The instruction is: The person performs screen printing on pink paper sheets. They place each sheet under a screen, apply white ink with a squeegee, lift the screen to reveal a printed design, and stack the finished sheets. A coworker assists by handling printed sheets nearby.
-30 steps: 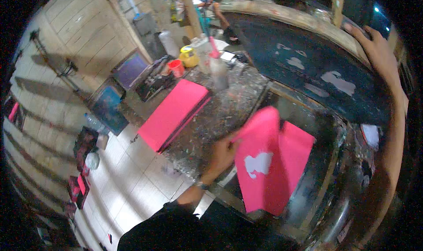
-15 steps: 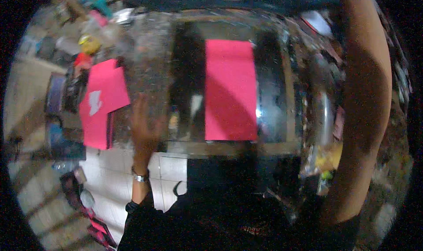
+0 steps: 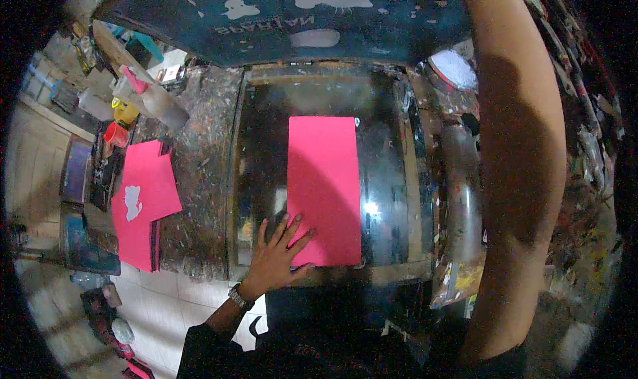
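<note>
Pink rectangular paper sheet (image 3: 324, 189), judged light, thin and floppy, lies flat on the dark glass plate (image 3: 385, 179), left hand (image 3: 276, 256) spread flat, pressing its lower-left corner; right hand out of view above.

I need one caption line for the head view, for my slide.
Left hand flat on a pink sheet lying on dark glass.

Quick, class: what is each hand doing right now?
Left hand: open, flat on the pink sheet's lower left corner.
Right hand: out of view; only the raised arm shows.
</note>
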Demonstrator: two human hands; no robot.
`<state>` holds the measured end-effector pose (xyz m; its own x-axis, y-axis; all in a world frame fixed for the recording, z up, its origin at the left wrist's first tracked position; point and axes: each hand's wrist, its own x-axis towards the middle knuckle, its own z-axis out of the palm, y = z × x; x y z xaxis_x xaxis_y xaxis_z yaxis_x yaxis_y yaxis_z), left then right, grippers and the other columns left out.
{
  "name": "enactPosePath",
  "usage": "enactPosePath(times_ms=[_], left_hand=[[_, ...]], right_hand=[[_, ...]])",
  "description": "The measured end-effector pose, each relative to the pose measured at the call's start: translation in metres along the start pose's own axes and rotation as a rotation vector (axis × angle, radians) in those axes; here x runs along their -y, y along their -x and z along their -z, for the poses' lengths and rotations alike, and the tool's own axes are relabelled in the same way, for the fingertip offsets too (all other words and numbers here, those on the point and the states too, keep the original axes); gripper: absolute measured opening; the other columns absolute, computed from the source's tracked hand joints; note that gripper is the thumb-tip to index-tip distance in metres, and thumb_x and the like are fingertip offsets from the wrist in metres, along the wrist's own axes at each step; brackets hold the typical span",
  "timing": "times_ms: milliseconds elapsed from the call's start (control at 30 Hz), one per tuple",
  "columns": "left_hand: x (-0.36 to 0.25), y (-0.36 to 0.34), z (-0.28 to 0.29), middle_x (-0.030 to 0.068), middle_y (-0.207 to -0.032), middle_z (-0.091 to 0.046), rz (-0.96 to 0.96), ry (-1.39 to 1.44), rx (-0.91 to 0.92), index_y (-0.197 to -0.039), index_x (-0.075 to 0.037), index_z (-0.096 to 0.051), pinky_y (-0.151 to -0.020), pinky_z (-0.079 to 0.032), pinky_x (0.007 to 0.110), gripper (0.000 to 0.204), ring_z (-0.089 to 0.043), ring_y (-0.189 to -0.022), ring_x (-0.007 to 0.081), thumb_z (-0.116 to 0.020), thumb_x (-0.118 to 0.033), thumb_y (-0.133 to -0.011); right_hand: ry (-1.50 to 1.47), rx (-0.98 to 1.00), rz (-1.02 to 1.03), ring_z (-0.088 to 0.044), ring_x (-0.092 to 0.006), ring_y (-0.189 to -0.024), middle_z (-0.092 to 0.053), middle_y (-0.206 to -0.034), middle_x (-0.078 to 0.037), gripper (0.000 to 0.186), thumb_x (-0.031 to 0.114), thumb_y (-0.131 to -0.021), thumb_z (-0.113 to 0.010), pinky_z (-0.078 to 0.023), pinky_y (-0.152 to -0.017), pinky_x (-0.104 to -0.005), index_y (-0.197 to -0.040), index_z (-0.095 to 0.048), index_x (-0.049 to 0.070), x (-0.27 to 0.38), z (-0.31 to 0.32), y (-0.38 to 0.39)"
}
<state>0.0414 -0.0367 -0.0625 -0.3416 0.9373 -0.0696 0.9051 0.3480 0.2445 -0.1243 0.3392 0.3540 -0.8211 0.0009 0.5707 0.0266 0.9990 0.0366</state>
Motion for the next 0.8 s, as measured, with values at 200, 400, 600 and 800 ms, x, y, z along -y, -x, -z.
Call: enactPosePath(times_ms=[200,400,600,800], left_hand=[[0.001,-0.007,-0.005,0.0122,-0.167,-0.028,-0.042,-0.004,-0.043,-0.154,-0.025,-0.045,-0.121,-0.008,0.067,0.071,-0.021,-0.156,0.0328,-0.054,-0.064,-0.095],[0.004,0.01,0.008,0.0176,-0.166,-0.028,0.008,0.227,-0.255,-0.156,-0.018,-0.042,-0.121,-0.016,0.063,0.07,-0.025,-0.154,0.0361,-0.063,-0.048,-0.096],[-0.019,0.005,0.092,0.0213,-0.148,-0.047,0.271,1.482,-0.959,-0.148,-0.006,-0.044,-0.097,-0.055,0.043,0.054,-0.058,-0.128,0.0305,-0.064,-0.025,-0.102],[0.0,0.046,-0.012,0.0208,-0.109,-0.068,0.68,1.53,-0.691,-0.122,0.002,-0.053,-0.07,-0.062,0.035,0.033,-0.074,-0.087,0.0242,-0.058,-0.026,-0.106]], right_hand=[[0.052,-0.016,-0.113,-0.063,-0.0448,-0.12,-0.063,-0.128,-0.035,0.082,0.07,-0.093,-0.05,-0.048,-0.104,-0.0483,-0.114,-0.071,-0.007,0.012,0.023,0.035],[0.169,-0.11,-0.169,-0.072,-0.0431,-0.094,-0.073,-0.101,-0.027,0.084,0.077,-0.085,-0.056,-0.056,-0.084,-0.0528,-0.116,-0.07,0.0,0.076,0.003,0.117],[0.183,-0.07,-0.011,-0.071,-0.0327,-0.089,-0.072,-0.092,-0.017,0.052,0.059,-0.092,-0.063,-0.045,-0.097,-0.0522,-0.095,-0.064,0.007,0.15,-0.039,0.289],[-0.094,0.568,-0.054,-0.072,-0.0387,-0.078,-0.073,-0.085,-0.015,0.044,0.049,-0.088,-0.072,-0.054,-0.071,-0.0524,-0.104,-0.062,0.01,0.169,-0.129,0.389]])
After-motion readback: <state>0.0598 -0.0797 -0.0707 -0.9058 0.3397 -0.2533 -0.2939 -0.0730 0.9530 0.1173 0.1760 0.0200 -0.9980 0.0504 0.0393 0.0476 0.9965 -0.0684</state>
